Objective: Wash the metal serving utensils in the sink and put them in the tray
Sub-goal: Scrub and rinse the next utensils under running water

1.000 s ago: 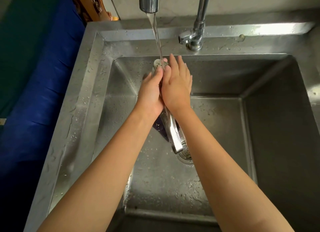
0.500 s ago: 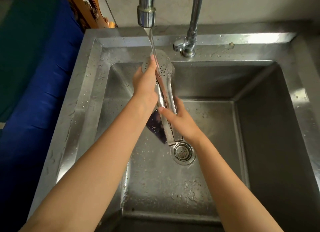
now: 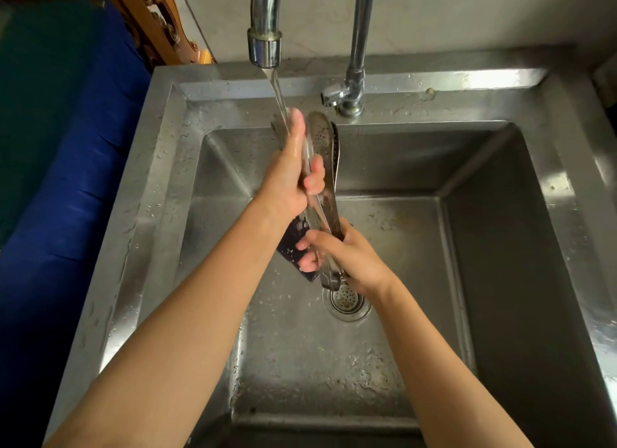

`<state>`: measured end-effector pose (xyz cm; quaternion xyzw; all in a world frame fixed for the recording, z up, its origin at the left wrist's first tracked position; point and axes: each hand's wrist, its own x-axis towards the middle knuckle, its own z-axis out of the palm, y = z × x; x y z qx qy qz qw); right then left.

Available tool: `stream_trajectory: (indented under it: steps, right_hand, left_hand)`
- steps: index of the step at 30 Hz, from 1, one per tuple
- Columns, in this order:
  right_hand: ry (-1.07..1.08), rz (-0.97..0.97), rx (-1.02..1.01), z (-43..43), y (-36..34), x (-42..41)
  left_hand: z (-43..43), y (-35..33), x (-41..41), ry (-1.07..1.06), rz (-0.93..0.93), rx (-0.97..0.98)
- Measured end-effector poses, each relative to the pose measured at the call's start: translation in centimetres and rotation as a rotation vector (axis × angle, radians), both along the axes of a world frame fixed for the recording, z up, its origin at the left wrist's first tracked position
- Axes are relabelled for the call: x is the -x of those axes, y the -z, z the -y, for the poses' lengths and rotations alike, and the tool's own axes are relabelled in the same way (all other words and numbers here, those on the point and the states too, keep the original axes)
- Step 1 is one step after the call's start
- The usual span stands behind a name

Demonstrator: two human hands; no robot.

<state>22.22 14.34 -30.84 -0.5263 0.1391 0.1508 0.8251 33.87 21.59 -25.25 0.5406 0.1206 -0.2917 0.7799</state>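
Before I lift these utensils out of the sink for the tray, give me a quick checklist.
1. Left hand grips the serving utensils near their perforated heads: ok.
2. Right hand holds the handle ends above the drain: ok.
3. Water from the faucet reaches the heads: ok.
4. Utensils rinsed clean: cannot tell.
5. Tray ready to receive them: cannot tell, none in view.

Dull brushed steel sink (image 3: 157, 187), water-beaded; shiny perforated metal serving utensils (image 3: 322, 136); polished chrome tap (image 3: 265, 30); varnished carved wood (image 3: 157, 23); blue cloth (image 3: 83, 147).
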Motion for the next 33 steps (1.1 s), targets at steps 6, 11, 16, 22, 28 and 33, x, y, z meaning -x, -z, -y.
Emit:
stream_trajectory:
  steps: [6, 11, 16, 22, 28, 33]
  right_hand:
    - [0.15, -0.076, -0.116, -0.4, 0.1, -0.1]
    - [0.165, -0.163, 0.05, -0.9, 0.1, -0.5]
    - [0.137, -0.119, 0.298, -0.8, -0.5, -0.4]
    - [0.118, 0.051, 1.028, -1.2, -1.6, -0.9]
    - [0.153, 0.064, 1.343, -2.0, -1.6, 0.1]
    - [0.162, 0.107, 1.5, -3.3, -1.2, 1.0]
  left_hand:
    - [-0.4, 0.3, -0.8, -0.19, -0.108, 0.028]
    - [-0.9, 1.1, -0.5, -0.371, 0.054, -0.124]
    - [-1.6, 2.5, -0.5, -0.335, 0.184, -0.449]
    - [-1.7, 3.7, 0.4, 0.045, 0.586, -1.128]
    - [0.1, 1.6, 0.0, -0.252, 0.375, -0.723]
    - [1.2, 1.6, 0.2, -0.214, 0.441, -0.791]
